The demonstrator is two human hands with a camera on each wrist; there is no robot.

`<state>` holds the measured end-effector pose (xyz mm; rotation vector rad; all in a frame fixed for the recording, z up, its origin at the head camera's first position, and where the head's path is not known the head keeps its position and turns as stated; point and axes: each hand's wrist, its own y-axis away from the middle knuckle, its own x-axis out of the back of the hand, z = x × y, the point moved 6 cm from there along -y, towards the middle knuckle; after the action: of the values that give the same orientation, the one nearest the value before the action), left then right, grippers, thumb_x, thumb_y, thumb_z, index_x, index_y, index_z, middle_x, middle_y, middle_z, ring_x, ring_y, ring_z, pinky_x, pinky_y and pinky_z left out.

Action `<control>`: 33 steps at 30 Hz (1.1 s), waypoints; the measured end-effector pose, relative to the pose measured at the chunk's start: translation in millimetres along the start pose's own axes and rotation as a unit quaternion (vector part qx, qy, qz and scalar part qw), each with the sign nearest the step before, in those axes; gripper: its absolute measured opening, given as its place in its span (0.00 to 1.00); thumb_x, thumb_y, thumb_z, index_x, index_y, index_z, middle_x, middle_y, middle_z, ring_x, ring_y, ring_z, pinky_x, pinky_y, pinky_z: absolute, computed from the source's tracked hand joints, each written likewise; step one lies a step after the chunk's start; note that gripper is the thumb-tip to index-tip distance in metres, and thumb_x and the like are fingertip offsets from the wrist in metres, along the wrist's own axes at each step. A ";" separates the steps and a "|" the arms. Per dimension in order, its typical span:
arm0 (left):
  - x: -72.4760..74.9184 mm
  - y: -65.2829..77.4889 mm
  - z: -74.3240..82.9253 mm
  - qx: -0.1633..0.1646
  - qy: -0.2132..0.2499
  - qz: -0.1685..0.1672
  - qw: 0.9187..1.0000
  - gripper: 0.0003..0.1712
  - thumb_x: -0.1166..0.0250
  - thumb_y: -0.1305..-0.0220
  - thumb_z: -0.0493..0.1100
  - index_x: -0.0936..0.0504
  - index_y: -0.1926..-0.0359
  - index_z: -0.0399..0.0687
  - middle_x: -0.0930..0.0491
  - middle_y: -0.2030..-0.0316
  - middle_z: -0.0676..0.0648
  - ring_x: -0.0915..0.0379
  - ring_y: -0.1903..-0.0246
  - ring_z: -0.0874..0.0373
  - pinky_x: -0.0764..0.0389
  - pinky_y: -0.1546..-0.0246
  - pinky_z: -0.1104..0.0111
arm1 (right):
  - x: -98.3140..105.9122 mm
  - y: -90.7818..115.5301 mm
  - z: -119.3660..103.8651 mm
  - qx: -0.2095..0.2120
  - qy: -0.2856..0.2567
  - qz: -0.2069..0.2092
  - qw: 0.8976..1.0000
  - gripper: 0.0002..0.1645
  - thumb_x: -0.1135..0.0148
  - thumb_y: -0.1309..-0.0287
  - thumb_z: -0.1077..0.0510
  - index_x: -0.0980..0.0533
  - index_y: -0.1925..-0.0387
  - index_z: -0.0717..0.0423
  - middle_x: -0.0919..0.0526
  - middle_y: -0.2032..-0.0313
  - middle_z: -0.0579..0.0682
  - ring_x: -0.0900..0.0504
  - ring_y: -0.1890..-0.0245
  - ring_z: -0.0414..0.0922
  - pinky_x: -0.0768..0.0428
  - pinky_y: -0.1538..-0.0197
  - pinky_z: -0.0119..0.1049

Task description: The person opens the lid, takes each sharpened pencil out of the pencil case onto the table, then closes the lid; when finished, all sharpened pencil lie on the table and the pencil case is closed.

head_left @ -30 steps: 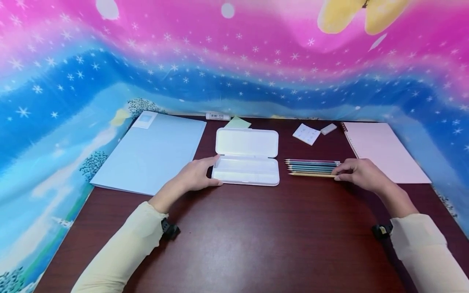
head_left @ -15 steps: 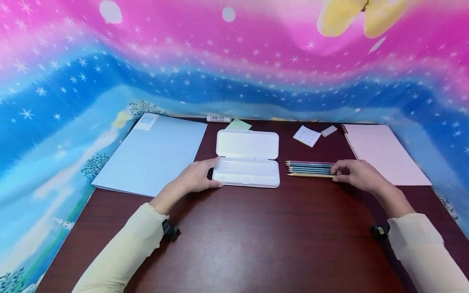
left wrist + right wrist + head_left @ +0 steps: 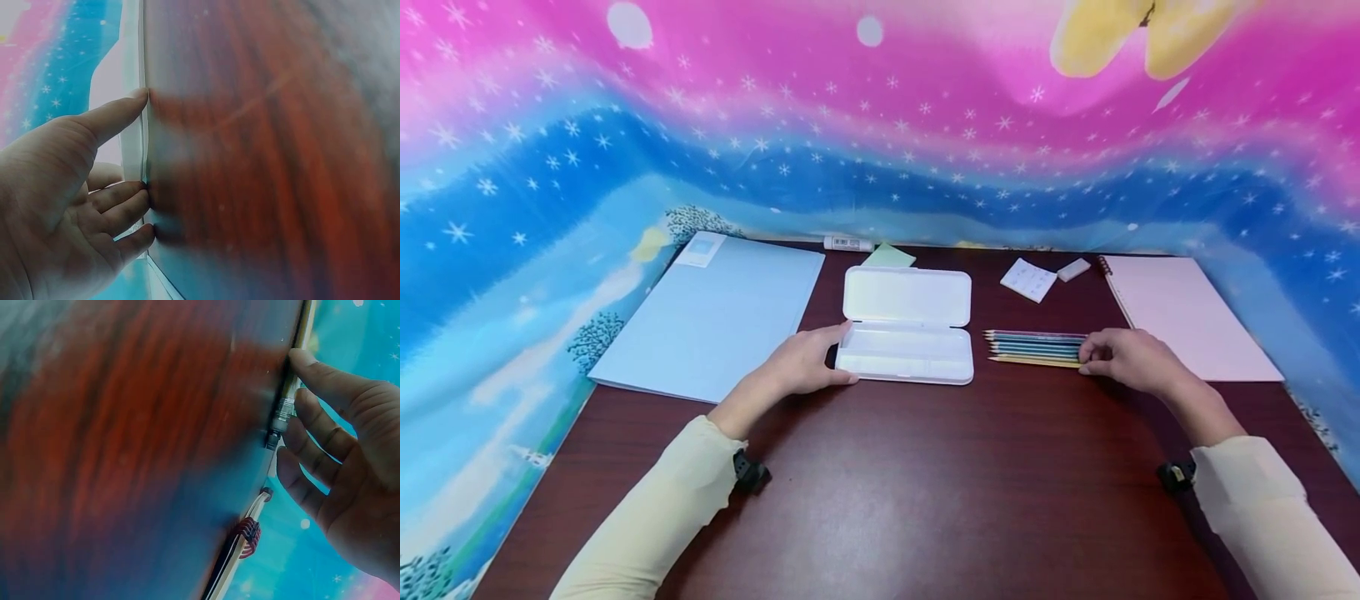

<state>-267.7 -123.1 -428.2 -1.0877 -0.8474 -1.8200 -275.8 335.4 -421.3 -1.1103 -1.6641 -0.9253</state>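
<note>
A white pencil case point(image 3: 904, 353) lies with its lid point(image 3: 907, 297) raised back and its tray bare. My left hand point(image 3: 805, 358) holds the case by its left end, thumb at the front corner and index finger at the back. In the left wrist view, the other fingertips point(image 3: 150, 231) touch down by the table. To the right of the case, several pencils point(image 3: 1033, 347) lie side by side, tips to the left, a yellow one nearest me. My right hand point(image 3: 1131, 358) pinches the row at its right end between thumb and fingers, which hide the pencil ends.
A light blue folder point(image 3: 722, 317) lies at left, a pink spiral notebook point(image 3: 1187, 317) at right. Along the back are a glue stick point(image 3: 847, 243), green paper point(image 3: 889, 256), a white patterned note pad point(image 3: 1028, 279) and a white eraser point(image 3: 1073, 269). Patterned cloth hangs behind.
My right hand has shifted slightly left, and the yellow pencil has slid left, its tip closer to line with the others. The left hand and the pencil case have stayed put.
</note>
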 end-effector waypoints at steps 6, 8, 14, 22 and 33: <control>0.7 1.1 1.5 -0.002 -0.002 0.003 1.000 0.55 0.28 0.40 0.59 0.44 0.21 0.44 0.34 0.26 0.42 0.34 0.29 0.46 0.30 0.31 0.50 | 1.8 -0.6 -1.5 0.000 0.004 -0.002 1.000 0.04 0.29 0.40 0.57 0.17 0.68 0.43 0.16 0.72 0.40 0.24 0.69 0.41 0.27 0.62 0.40; 0.5 0.8 1.4 -0.003 -0.002 0.004 1.000 0.55 0.28 0.39 0.60 0.44 0.21 0.44 0.34 0.26 0.42 0.34 0.29 0.46 0.30 0.31 0.50 | 5.3 -0.8 -3.0 0.002 0.001 0.008 1.000 0.04 0.29 0.41 0.58 0.16 0.67 0.44 0.16 0.71 0.41 0.24 0.69 0.42 0.27 0.62 0.40; 0.4 1.2 -0.2 0.001 -0.002 0.006 1.000 0.54 0.28 0.39 0.60 0.44 0.21 0.45 0.35 0.26 0.42 0.35 0.28 0.46 0.30 0.31 0.50 | 17.1 -4.6 -16.8 0.014 -0.046 0.043 0.998 0.06 0.31 0.36 0.53 0.15 0.59 0.49 0.15 0.66 0.47 0.24 0.66 0.46 0.25 0.62 0.40; -1.2 1.9 -1.8 0.010 0.003 0.001 1.000 0.57 0.28 0.40 0.60 0.48 0.19 0.47 0.35 0.25 0.41 0.34 0.29 0.43 0.30 0.31 0.49 | 20.0 -36.8 -62.0 0.053 -0.086 0.062 0.993 0.21 0.39 0.29 0.47 0.19 0.41 0.49 0.13 0.47 0.55 0.19 0.48 0.53 0.22 0.46 0.55; -0.6 -0.5 -5.0 0.054 0.055 0.015 0.997 0.81 0.23 0.47 0.59 0.81 0.21 0.45 0.31 0.28 0.49 0.28 0.33 0.42 0.30 0.32 0.49 | -7.4 -97.6 -133.1 0.016 -0.251 -0.009 0.968 0.55 0.47 0.29 0.34 0.64 0.18 0.47 0.34 0.27 0.63 0.26 0.33 0.61 0.25 0.35 0.59</control>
<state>-269.7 -126.9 -430.7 -0.9190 -0.8501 -1.7716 -330.2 181.4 -396.5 -1.3881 -2.0871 -0.6558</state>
